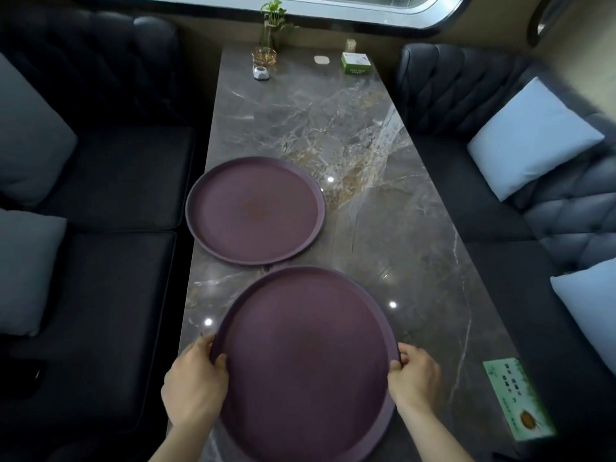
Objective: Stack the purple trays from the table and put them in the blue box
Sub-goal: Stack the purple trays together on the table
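Two round purple trays are in view on the grey marble table (pixel 383 201). The near tray (pixel 305 365) is gripped on both sides: my left hand (pixel 195 385) clasps its left rim and my right hand (pixel 415 378) clasps its right rim, thumbs on top. It looks slightly raised at the front. The far tray (pixel 255 210) lies flat on the table's left side, just beyond the near one, untouched. No blue box is visible.
Dark padded sofas flank the table, with pale cushions (pixel 533 138) on the right and grey ones (pixel 26 135) on the left. At the far end stand a plant in a glass (pixel 271 31), a green box (pixel 356 63) and small items. A green card (pixel 516 398) lies near right.
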Tool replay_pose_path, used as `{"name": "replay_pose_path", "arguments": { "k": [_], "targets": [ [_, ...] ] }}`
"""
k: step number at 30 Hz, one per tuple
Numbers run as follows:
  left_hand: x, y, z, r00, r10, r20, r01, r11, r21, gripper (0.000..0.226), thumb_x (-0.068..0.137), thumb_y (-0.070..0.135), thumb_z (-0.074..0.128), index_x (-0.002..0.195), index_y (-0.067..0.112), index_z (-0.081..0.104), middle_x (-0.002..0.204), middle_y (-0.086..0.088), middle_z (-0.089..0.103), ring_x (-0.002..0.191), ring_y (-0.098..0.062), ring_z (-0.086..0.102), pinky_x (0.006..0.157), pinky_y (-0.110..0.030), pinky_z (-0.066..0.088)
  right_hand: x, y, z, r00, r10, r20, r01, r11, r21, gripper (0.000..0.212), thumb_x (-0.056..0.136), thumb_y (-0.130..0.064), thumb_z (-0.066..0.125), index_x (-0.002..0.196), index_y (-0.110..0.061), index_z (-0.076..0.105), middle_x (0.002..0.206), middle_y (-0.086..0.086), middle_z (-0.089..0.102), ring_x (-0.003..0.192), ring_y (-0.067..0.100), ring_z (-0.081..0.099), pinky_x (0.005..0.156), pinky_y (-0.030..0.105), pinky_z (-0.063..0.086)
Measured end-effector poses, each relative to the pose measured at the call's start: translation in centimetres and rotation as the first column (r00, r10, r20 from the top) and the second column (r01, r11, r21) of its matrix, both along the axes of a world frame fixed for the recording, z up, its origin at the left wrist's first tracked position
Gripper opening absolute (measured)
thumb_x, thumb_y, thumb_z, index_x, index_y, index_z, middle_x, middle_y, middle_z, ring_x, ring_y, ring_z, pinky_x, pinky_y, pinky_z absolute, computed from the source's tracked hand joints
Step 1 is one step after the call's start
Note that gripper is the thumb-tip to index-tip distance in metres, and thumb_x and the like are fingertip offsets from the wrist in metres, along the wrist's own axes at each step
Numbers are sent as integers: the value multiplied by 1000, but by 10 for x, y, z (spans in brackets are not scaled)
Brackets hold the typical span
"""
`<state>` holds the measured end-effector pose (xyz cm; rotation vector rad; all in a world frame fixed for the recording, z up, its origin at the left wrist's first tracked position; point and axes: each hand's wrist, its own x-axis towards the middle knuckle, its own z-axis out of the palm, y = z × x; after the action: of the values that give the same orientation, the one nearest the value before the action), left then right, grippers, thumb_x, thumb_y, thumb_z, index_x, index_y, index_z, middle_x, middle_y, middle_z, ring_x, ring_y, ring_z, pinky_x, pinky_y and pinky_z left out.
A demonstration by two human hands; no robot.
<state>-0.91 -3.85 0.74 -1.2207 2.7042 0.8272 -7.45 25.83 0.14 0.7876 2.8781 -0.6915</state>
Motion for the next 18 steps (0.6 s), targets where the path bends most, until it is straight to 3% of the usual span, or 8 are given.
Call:
{"name": "replay_pose_path", "arguments": {
  "k": [9,18],
  "targets": [
    [-1,-8,-8,1000,16,-12,-16,1000,6,33,84,17,70,113,30,71,98,9,76,89,-25,70,68,-35,46,1,-1,4,995,63,81,-70,993,93,37,87,-11,68,123,-19,70,115,4,73,106,30,67,86,38,55],
    [1,-6,-12,998,27,-54,-27,1000,-2,31,83,14,70,112,27,72,100,5,76,91,-29,70,76,-41,51,-6,0,0,989,62,131,-76,991,111,35,87,-6,68,119,-19,72,113,6,73,104,32,68,83,38,57]
  ]
}}
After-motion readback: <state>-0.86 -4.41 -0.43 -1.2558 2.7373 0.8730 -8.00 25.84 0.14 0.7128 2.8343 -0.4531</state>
